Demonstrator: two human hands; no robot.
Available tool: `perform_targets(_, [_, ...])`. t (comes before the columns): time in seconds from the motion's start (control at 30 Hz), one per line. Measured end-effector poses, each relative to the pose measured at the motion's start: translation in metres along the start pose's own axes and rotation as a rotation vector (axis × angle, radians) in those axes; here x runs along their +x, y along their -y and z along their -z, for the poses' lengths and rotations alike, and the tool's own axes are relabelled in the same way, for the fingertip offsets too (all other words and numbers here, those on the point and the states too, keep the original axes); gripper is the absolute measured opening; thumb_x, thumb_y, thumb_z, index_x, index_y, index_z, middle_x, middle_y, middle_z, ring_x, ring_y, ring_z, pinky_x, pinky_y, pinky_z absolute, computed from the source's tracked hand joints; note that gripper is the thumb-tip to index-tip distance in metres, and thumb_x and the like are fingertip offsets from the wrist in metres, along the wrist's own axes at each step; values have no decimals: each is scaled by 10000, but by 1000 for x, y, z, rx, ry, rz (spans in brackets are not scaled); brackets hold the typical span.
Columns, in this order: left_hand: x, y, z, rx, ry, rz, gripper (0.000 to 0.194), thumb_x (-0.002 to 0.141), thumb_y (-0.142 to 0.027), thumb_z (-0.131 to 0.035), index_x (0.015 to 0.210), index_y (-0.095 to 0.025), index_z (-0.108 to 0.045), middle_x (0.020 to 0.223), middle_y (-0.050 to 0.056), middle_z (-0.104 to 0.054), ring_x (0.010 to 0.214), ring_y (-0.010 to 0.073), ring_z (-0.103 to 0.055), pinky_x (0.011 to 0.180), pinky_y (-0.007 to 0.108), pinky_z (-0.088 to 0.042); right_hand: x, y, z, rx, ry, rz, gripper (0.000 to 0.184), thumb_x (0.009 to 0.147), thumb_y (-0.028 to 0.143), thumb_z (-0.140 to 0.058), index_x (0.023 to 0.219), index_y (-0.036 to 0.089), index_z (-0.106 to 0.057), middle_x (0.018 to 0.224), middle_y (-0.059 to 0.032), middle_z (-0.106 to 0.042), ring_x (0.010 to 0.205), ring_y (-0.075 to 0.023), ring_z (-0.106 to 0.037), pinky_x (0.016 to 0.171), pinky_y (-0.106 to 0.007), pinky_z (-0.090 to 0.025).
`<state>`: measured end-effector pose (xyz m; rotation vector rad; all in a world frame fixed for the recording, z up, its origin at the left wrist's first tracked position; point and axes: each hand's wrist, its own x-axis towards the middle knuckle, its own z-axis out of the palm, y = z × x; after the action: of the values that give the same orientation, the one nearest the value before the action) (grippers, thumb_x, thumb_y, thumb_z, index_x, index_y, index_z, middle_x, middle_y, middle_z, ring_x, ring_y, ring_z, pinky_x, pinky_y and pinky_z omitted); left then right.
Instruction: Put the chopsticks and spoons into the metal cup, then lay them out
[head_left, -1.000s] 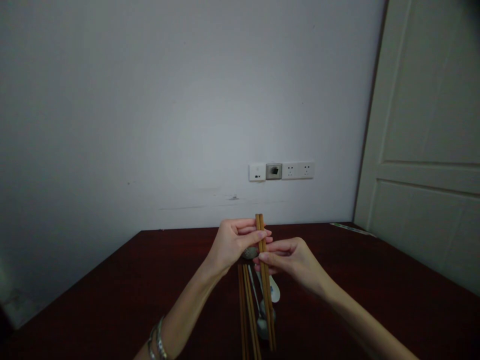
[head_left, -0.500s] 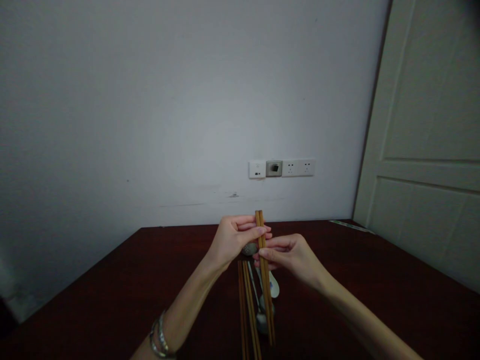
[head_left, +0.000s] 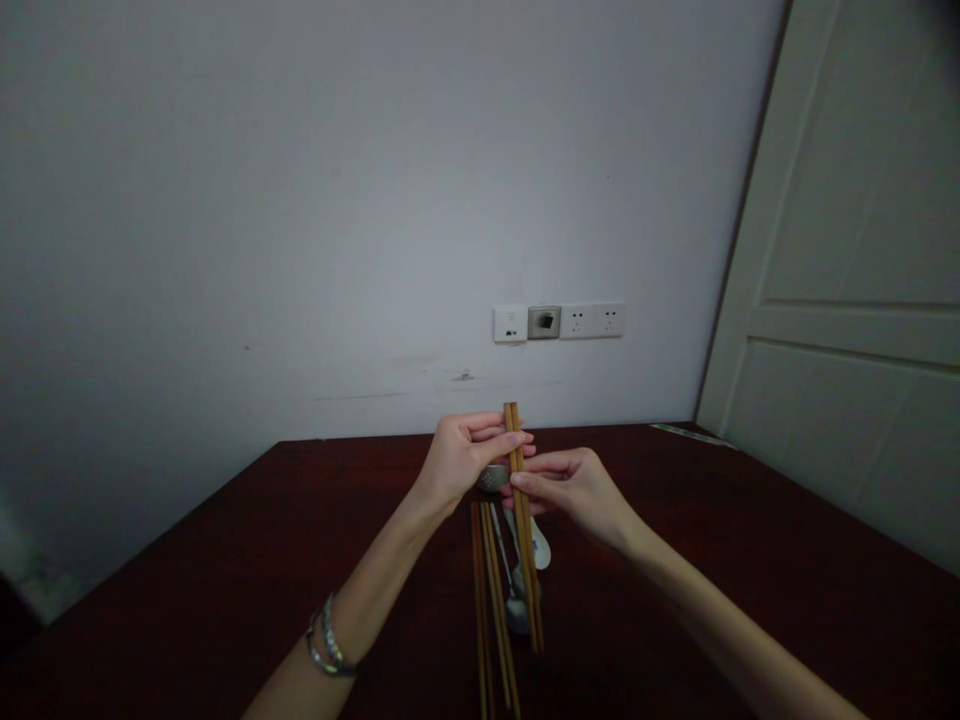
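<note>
A pair of wooden chopsticks is held up side by side, slanting from the back of the table toward me. My left hand pinches the pair near its far end, fingers closed. Just below, my right hand grips the same pair between thumb and fingers. Under them on the table lie more wooden chopsticks in a bundle of several. Beside these are metal spoons, partly covered by the held pair, and a white spoon with a blue mark. Behind my hands sits a grey perforated utensil head, partly hidden.
The dark red table reaches back to a pale wall. Wall sockets sit above its back edge. At the right stands a cream door panel, and a thin flat strip lies at the back right corner.
The whole scene has shifted upward in view as the camera tilted down slightly. Both hands keep the same hold on the chopstick pair, and the table things have not moved.
</note>
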<state>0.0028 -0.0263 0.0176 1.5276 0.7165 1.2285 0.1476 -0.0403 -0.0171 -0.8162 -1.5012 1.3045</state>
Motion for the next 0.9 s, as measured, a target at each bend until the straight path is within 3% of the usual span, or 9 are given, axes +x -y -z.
perform_targets(0.9, [0,-1,2,16,32,-14,271,647,-253,-672,852,-78,-655,862,141,-670,753,206,-641,673,309,-518,-1,-1,-1,37,-13,11,346,583,405,-693,779,119,-687,725,-89,-681,671,-190,-647,618,-310,-521])
